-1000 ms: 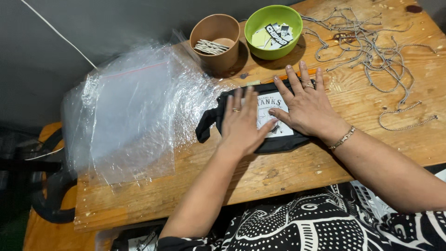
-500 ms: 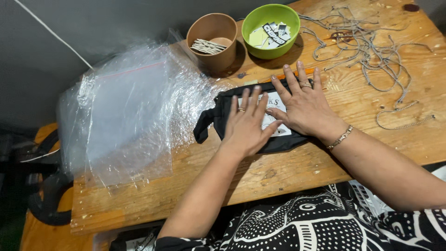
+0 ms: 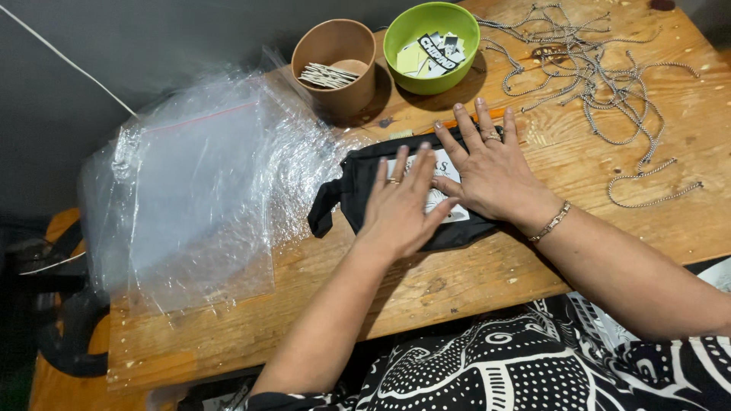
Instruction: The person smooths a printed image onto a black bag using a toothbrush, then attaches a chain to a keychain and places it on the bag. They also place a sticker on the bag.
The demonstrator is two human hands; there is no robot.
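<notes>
On the wooden counter (image 3: 533, 266), near its middle, a folded black fabric pouch (image 3: 365, 194) with a white printed panel lies flat, its long axis running left to right across the person's front. Both hands press on it from above: the left hand (image 3: 400, 209) rests palm down with fingers spread and flat, gripping nothing, and the right hand (image 3: 491, 171) lies just beside it, fingers likewise splayed, thumbs nearly touching. The pouch sits directly under both palms, so neither hand is nearer. To the left lies a stack of clear plastic bags (image 3: 198, 190); behind stand a brown paper cup (image 3: 335, 65) and a green bowl (image 3: 430, 46); loose ball chains (image 3: 601, 84) sprawl to the right.
</notes>
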